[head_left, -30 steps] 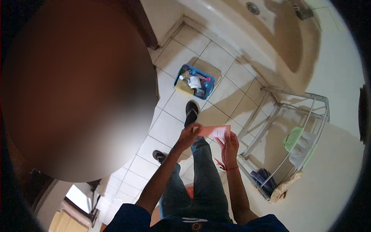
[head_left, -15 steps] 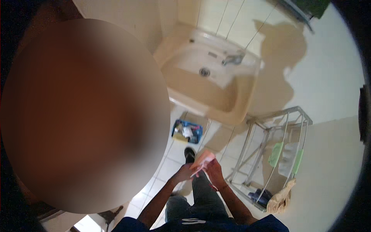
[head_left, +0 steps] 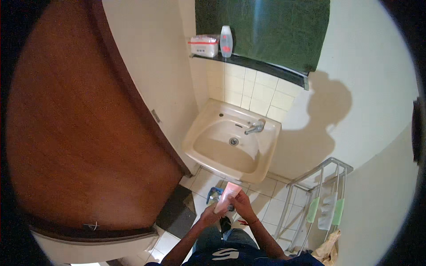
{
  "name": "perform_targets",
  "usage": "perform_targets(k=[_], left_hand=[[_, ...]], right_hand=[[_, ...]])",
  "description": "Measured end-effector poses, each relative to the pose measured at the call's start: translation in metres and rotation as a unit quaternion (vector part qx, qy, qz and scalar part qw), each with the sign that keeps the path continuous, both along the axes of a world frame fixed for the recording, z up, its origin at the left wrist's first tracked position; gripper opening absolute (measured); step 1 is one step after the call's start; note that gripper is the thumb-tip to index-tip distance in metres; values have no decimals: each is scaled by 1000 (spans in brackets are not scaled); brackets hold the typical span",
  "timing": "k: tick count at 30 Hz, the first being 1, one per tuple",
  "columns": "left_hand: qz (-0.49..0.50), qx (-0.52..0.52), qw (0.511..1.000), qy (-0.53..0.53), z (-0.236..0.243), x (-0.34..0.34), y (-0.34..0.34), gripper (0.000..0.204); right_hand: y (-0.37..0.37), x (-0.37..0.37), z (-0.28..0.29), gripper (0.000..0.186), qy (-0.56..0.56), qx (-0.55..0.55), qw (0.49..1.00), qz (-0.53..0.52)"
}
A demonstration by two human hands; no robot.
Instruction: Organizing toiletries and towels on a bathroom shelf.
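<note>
A pink tube [head_left: 229,191] is held in both hands at the lower middle, in front of the sink [head_left: 197,146]. My left hand [head_left: 210,215] grips its lower end, and my right hand [head_left: 241,205] is closed on its right side. Under the tube, a blue basket [head_left: 212,193] of small items sits on the tiled floor [head_left: 260,204], mostly hidden by the tube and my hands. A chrome faucet [head_left: 254,127] is on the sink's back right.
A green panel [head_left: 266,26] stands over a dark ledge [head_left: 262,67] holding a clear bottle [head_left: 226,44] and plastic pack [head_left: 204,46]. A brown door [head_left: 88,133] is at left, a dark mat [head_left: 176,208] beside it. A metal rack [head_left: 319,181] with cloths stands at right.
My view has lifted toward the sink and ledge. The pink tube has turned from lying crosswise to pointing up and away, still in both hands.
</note>
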State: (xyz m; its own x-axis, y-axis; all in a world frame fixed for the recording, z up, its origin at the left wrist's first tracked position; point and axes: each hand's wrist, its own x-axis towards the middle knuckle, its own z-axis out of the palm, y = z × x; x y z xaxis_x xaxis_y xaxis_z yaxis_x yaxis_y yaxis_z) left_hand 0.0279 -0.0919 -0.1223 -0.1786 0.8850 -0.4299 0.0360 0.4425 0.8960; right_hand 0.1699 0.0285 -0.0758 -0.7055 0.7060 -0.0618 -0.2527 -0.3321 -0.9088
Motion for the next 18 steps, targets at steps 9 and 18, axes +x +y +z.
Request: perform_targets(k=[9, 18], left_hand=[[-92, 135, 975, 151, 121, -38, 94, 62], [-96, 430, 888, 132, 161, -133, 242, 48]], right_hand=[[30, -32, 87, 50, 47, 105, 978, -171], [162, -98, 171, 55, 6, 246, 947, -205]])
